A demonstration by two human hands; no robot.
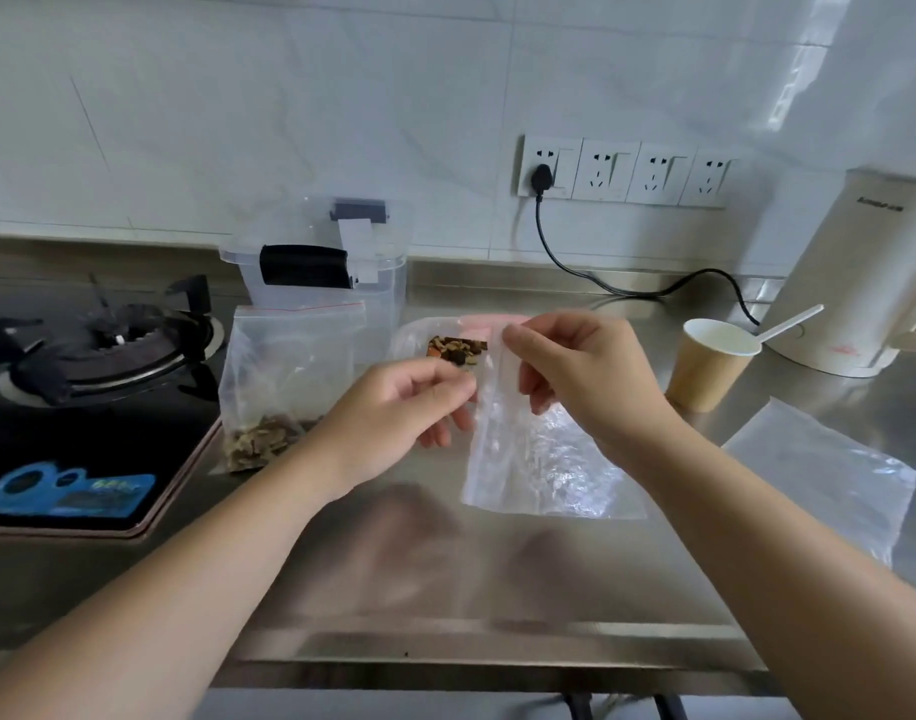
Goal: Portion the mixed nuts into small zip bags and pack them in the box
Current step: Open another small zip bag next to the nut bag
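Both hands pinch the top of an empty zip bag (528,449), left hand (409,407) and right hand (575,371) on opposite lips, probably to pull it open. Nuts (455,350) wait behind; box (320,272) sits at the surface's back edge.

Clear plastic everywhere here: the small bag (502,449) is see-through with a crinkly white sheen, and the bigger zip bag (284,376) is clear too, with a thin red stripe along its seal. Inside it, the nuts (261,441) show tan and brown. Behind, a darker mix (455,349) of brown, orange and black. The box (377,298) is transparent with black clips. Steel-grey counter (445,589), white faintly veined wall tiles (289,96), white sockets (627,171), black cord (575,262). The cup (705,366) is kraft brown outside, white inside, with a white spoon (791,320). Cream kettle (856,272), black stove (92,407) with a blue sticker (66,485).
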